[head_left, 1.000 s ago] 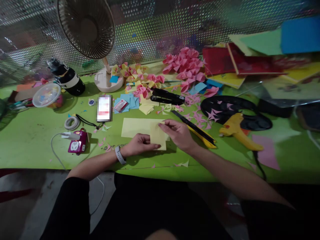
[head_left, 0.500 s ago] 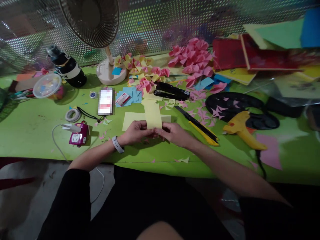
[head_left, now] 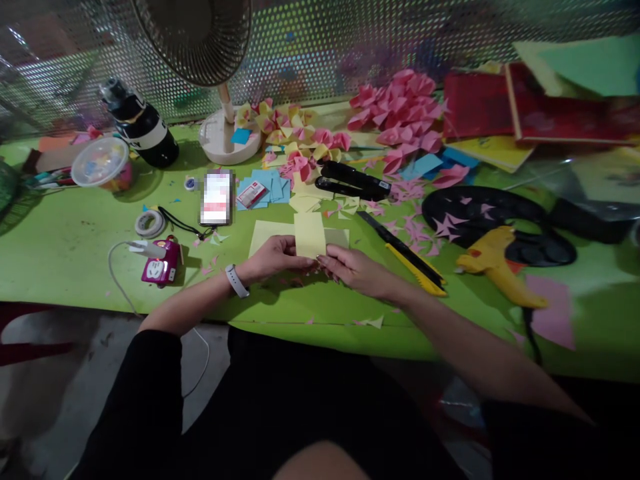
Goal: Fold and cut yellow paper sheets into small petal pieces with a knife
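Note:
A strip of pale yellow paper stands up between my hands, above the green tabletop. My left hand pinches its lower left edge, thumb toward me. At the lower right corner, my right hand has thumb and fingers closed on the same paper. Behind them a wider yellow sheet lies flat, partly covered by the strip and my left hand. A yellow and black utility knife rests to the right, its blade out. Beyond the strip sits a black stapler.
A yellow glue gun and black neck pillow lie right. Pink folded paper flowers pile at the back. On the left are a phone, tape roll, purple power adapter, black bottle and fan.
The yellow strip looks shorter and more upright between my hands. My right fingers have shifted slightly along its lower corner. The whole view has turned a little, so the table things appear further right.

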Motion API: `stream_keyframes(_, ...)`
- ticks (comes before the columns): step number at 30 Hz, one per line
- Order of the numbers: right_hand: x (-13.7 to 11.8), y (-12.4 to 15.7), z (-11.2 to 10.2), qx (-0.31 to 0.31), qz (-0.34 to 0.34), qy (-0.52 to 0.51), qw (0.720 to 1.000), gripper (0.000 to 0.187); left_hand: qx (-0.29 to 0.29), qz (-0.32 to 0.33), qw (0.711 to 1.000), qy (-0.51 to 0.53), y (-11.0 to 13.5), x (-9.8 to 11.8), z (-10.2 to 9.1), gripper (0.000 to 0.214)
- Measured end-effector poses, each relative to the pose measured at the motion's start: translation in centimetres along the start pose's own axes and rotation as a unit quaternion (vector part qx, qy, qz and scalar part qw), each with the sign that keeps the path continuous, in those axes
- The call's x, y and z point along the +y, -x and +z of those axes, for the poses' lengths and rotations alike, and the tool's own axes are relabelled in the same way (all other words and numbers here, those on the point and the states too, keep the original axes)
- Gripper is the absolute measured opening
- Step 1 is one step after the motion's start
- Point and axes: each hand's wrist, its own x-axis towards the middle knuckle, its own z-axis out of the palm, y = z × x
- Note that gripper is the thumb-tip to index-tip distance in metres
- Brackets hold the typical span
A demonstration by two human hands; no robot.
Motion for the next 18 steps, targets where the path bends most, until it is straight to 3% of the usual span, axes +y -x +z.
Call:
stream_keyframes(12, 0.1, 0.1, -1.7, 0.043, -0.040, 0.003, 0.998, 0.044, 0.015, -0.030, 0.999, -0.018, 0.2, 2.2, -2.3, 0.038)
stream_keyframes(18, -0.2, 0.0, -0.9, 0.014, 0.006, -0.070, 0.997, 0.049, 0.032, 0.014, 0.999, -0.024, -0.2, 1.2, -1.5, 0.046)
